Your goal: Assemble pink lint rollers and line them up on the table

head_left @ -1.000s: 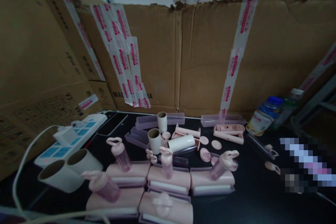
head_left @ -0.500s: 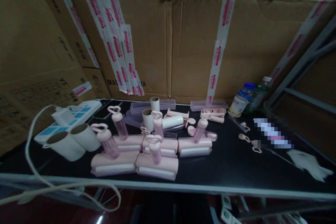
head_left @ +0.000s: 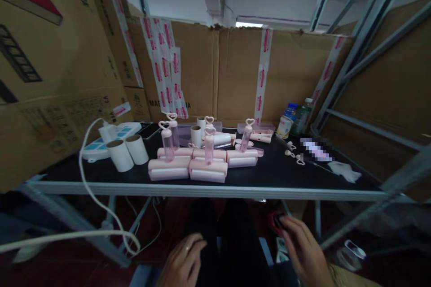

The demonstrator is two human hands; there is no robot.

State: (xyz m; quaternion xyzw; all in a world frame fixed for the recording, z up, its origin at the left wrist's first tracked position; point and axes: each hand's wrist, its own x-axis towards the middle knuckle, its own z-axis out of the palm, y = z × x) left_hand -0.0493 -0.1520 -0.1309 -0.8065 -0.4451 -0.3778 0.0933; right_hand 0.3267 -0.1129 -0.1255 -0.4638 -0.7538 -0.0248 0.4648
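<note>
I log my left hand [head_left: 186, 261] and right hand [head_left: 301, 250] slack and empty at bottom of frame, below the bench [head_left: 202, 190], whose pink rollers [head_left: 188, 169] near its front edge a rising knee might topple.

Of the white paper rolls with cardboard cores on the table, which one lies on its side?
The roll in the middle, behind the pink lint rollers, lies on its side. The two big rolls at the left stand upright, open cores facing up.
</note>
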